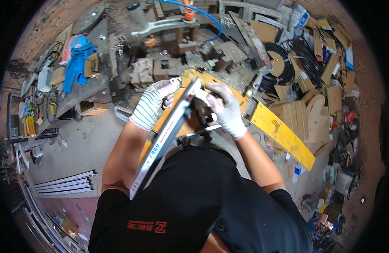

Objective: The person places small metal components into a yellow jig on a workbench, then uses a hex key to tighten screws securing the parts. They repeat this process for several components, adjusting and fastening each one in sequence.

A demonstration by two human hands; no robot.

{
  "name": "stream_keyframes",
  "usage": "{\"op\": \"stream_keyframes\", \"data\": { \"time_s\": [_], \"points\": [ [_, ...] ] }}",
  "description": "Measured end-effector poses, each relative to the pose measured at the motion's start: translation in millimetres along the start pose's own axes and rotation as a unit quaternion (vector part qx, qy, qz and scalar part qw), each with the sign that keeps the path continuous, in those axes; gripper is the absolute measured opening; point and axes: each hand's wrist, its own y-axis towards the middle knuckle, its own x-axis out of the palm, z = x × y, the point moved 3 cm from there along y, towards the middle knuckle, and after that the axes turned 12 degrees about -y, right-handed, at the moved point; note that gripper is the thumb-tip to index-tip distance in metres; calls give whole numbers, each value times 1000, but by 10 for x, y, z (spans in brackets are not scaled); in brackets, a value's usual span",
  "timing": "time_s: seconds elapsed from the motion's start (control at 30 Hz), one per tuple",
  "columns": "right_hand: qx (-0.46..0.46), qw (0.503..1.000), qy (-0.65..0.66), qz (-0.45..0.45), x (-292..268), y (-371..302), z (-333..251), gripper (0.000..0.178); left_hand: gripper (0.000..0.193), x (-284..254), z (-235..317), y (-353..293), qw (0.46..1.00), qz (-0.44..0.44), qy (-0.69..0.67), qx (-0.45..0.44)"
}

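Observation:
A long silvery metal profile [160, 139] with printed film slants from the far middle down to my left forearm. My right hand [228, 107], in a striped work glove, is closed at its far end, on a pale part that juts from the profile. My left hand [154, 101], gloved alike, has its fingers curled on the other side of the profile, apart from it. Between its thumb and fingers is a small metal piece [175, 79]. Beneath the profile lies a yellow work surface [207, 78], with a dark machine part [203, 116] partly hidden by the profile and my right hand.
A yellow board [283, 135] reaches out to the right. Metal blocks and scraps [160, 67] crowd the far side. Several profiles [66, 184] lie on the floor at left. Cardboard [293, 116] and a black coil [279, 69] are piled at right. A blue hose [213, 21] arches overhead.

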Motion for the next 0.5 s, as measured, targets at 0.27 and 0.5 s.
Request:
{"op": "stream_keyframes", "data": {
  "time_s": [0.27,0.5],
  "points": [
    [37,989,126,-74,90,-209,126,21,14,113,-745,-42,998,-5,-15,-69],
    [166,970,77,-158,-338,-231,974,26,18,-27,-979,-130,989,130,64,7]
  ]
}}
